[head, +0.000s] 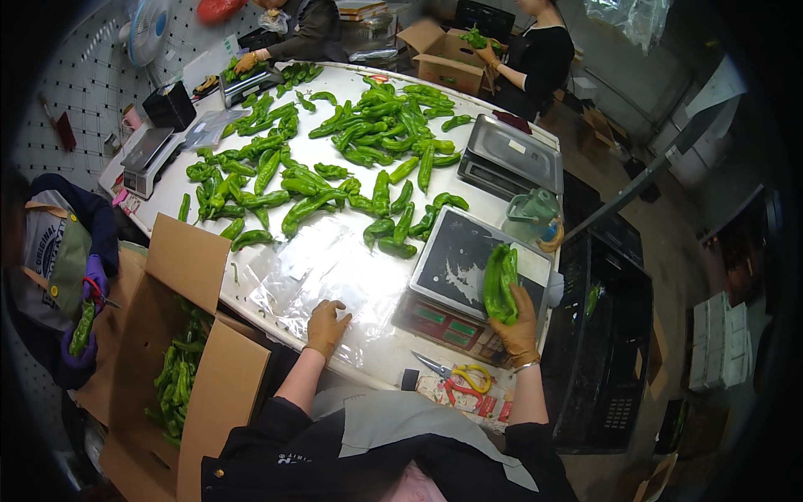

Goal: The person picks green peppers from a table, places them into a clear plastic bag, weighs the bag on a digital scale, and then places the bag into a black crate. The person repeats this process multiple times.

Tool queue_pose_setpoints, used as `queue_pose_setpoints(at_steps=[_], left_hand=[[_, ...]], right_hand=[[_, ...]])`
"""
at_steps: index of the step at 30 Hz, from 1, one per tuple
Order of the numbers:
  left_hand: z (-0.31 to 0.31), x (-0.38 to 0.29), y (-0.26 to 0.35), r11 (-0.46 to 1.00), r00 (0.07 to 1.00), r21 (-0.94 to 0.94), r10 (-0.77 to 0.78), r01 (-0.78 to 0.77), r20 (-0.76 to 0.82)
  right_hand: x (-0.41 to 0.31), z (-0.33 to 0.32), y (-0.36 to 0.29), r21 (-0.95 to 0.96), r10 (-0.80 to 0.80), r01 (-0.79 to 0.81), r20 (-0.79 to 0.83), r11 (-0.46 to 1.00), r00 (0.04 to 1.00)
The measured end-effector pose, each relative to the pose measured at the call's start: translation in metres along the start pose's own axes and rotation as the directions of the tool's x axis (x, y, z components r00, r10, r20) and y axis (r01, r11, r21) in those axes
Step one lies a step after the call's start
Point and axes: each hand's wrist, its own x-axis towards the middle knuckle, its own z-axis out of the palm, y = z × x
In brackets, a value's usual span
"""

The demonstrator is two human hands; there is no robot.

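My right hand (519, 323), in a tan glove, grips a small bunch of long green peppers (500, 282) over the right side of a digital scale (448, 263). The scale's dark plate is worn, with a pale patch in its middle. My left hand (327, 326), gloved alike, is at the table's front edge by a spread of clear plastic bags (313, 270). Its fingers are slightly bent and apart, with nothing in them. Beyond the bags, many loose green peppers (307, 182) cover the white table (251, 301).
Scissors (461, 379) with red and yellow handles lie before the scale. A second scale (514, 154) and a green jug (533, 207) stand at right. An open carton (207, 370) of peppers is at left, beside a person with purple gloves (95, 276) and scissors. Two more people work behind.
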Motion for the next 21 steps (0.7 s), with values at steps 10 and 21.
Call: queue_pose_setpoints(at_steps=[10, 21], left_hand=[[0.037, 0.025, -0.062, 0.88, 0.977, -0.429, -0.159, 0.206, 0.144], [0.035, -0.014, 0.016, 0.997, 1.0, -0.079, 0.02, -0.021, -0.01]], right_hand=[[0.007, -0.009, 0.014, 0.22, 0.036, -0.051, 0.07, 0.974, 0.997], [-0.045, 0.014, -0.095, 0.472, -0.174, 0.007, 0.31, 0.881, 0.935]])
